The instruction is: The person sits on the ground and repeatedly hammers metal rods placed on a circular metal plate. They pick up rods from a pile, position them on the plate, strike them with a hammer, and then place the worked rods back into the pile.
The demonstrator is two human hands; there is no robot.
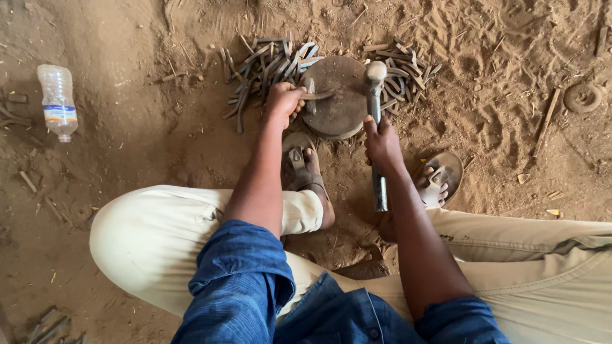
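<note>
Blue sleeves and pale trousers frame a seated worker. Left hand point(284, 99), fingers pinched on a short metal strip point(317, 95), steadies it flat on the round iron block point(338, 102) for striking; right hand point(382, 141), fingers wrapped around the handle, poises the hammer point(375, 83) above. Strip piles point(268, 67) flank the block within reach on the sandy floor point(497, 95); a plastic bottle point(57, 102) lies apart
</note>
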